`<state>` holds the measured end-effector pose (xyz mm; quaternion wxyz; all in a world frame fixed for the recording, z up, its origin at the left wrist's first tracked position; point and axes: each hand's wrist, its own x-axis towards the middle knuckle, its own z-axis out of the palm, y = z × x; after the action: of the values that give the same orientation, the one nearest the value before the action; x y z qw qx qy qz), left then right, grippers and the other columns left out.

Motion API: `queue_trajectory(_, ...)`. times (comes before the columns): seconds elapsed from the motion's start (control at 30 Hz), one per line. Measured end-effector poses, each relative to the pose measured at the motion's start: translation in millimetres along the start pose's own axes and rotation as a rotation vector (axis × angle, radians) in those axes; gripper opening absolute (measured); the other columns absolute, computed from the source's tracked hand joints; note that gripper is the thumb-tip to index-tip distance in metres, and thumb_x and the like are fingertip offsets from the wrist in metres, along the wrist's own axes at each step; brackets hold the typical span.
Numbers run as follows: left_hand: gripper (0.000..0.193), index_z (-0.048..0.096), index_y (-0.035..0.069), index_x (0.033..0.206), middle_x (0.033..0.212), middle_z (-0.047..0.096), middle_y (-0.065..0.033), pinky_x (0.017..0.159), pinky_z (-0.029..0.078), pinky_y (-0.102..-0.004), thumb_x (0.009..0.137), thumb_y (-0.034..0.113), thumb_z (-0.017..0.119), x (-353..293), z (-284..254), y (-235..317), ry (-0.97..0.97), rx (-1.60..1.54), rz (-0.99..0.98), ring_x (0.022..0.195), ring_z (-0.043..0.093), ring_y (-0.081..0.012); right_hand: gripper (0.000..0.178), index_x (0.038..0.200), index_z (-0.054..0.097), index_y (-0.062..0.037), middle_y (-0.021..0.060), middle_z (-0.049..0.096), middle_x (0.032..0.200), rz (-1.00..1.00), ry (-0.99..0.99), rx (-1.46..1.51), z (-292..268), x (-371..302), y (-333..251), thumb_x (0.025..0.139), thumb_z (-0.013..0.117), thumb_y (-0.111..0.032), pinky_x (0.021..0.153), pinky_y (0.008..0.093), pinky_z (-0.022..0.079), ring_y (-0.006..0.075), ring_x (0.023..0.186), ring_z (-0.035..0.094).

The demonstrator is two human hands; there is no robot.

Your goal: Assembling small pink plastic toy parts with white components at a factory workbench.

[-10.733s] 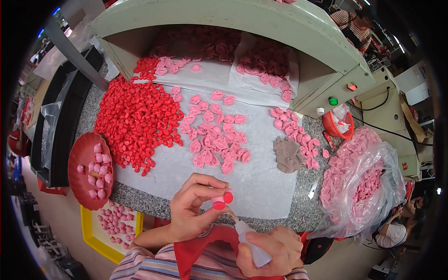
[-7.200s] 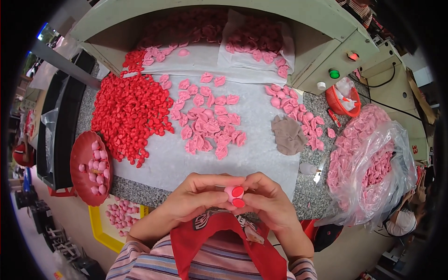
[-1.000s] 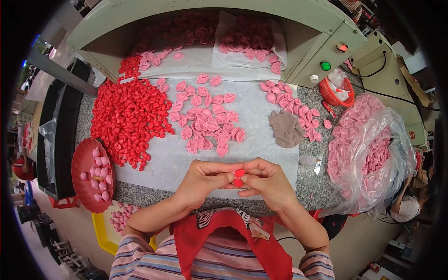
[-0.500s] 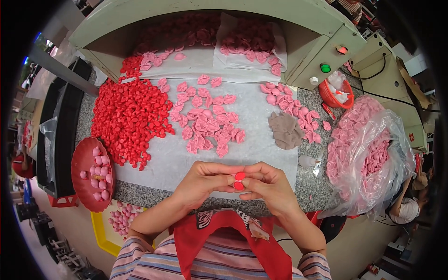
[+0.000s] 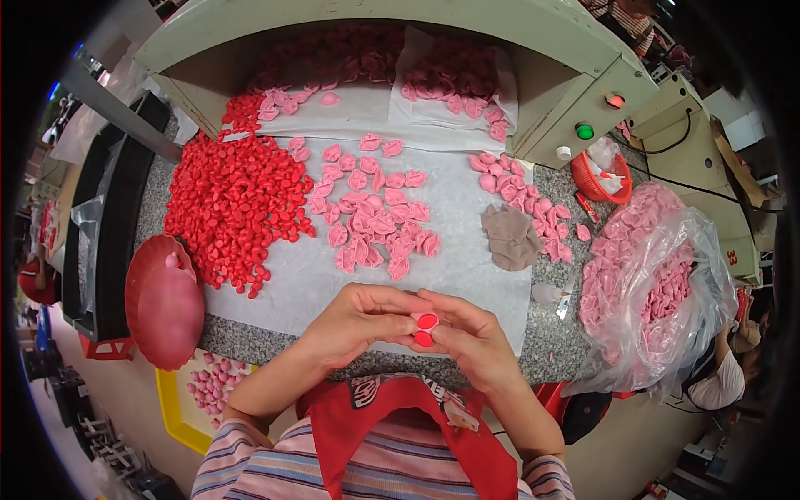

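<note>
My left hand (image 5: 360, 321) and my right hand (image 5: 473, 333) meet above the table's near edge, fingertips pinched together. Between them is a small pink piece with two red round discs (image 5: 427, 322), one above the other, with pale pink around their rims. Its back is hidden by my fingers. Just beyond the hands, small pink ruffled pieces (image 5: 371, 225) lie spread on white paper (image 5: 300, 283). To their left is a big heap of glossy red pieces (image 5: 237, 204). Nearer the left edge, a red scalloped dish (image 5: 137, 292) holds pink balls, mostly smeared by blur.
A pale green machine housing (image 5: 575, 125) with lit buttons spans the back, more pink pieces inside. On the right are a grey cloth (image 5: 510, 237), a red basket (image 5: 602, 172) and a clear bag (image 5: 692, 287) beside pink pieces. A yellow tray (image 5: 171, 404) is below left.
The red-disc piece has turned slightly in my fingers, showing more pale rim. The pink balls in the dish, distinct before, are now mostly blurred. The whole view has shifted a little.
</note>
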<state>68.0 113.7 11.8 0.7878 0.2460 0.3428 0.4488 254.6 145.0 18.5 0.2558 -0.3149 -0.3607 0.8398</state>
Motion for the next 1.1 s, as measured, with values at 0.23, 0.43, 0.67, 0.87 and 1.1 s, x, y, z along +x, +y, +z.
queue_trajectory(0.23,0.031,0.054,-0.005,0.107,0.102,0.058,-0.0172,0.079,0.050,-0.0295,0.077,-0.004,0.056,-5,0,5,0.031,-0.074,-0.029,0.090,0.060,-0.0203,0.040,0.122,0.042,-0.0005,0.0128,0.047,0.121,0.020,0.013,0.160,1,3,5,0.083,0.048,-0.001,0.083,0.0340,0.049,0.0209,0.102,0.053)
queue_trajectory(0.43,0.032,0.055,0.000,0.110,0.104,0.058,-0.0121,0.082,0.045,-0.0248,0.079,-0.004,0.054,-14,-1,7,-0.036,0.111,0.068,0.093,0.057,-0.0161,0.040,0.120,0.043,0.0018,0.0223,0.043,0.122,-0.036,0.038,0.188,9,7,17,0.081,0.047,-0.004,0.083,0.0388,0.048,0.0289,0.107,0.050)
queue_trajectory(0.67,0.029,0.055,0.001,0.110,0.101,0.059,-0.0102,0.078,0.050,-0.0274,0.081,-0.001,0.053,-22,-7,8,-0.013,0.077,0.039,0.088,0.058,-0.0144,0.039,0.119,0.044,0.0013,0.0228,0.040,0.125,-0.097,-0.005,0.166,22,8,22,0.081,0.048,-0.005,0.087,0.0401,0.045,0.0291,0.111,0.046)
queue_trajectory(0.87,0.027,0.056,0.000,0.109,0.101,0.059,-0.0118,0.076,0.051,-0.0284,0.082,0.002,0.054,-23,-8,9,0.002,0.001,-0.042,0.086,0.059,-0.0155,0.036,0.117,0.046,-0.0011,0.0150,0.044,0.125,-0.078,-0.044,0.157,21,9,20,0.081,0.049,-0.001,0.090,0.0337,0.041,0.0207,0.109,0.048)
queue_trajectory(1.1,0.028,0.053,-0.002,0.110,0.103,0.058,-0.0152,0.074,0.053,-0.0304,0.082,0.001,0.053,-26,-6,12,-0.077,-0.164,-0.074,0.089,0.060,-0.0213,0.037,0.116,0.046,-0.0011,0.0176,0.040,0.127,-0.092,-0.187,0.189,15,13,20,0.080,0.053,-0.005,0.091,0.0362,0.039,0.0239,0.112,0.045)
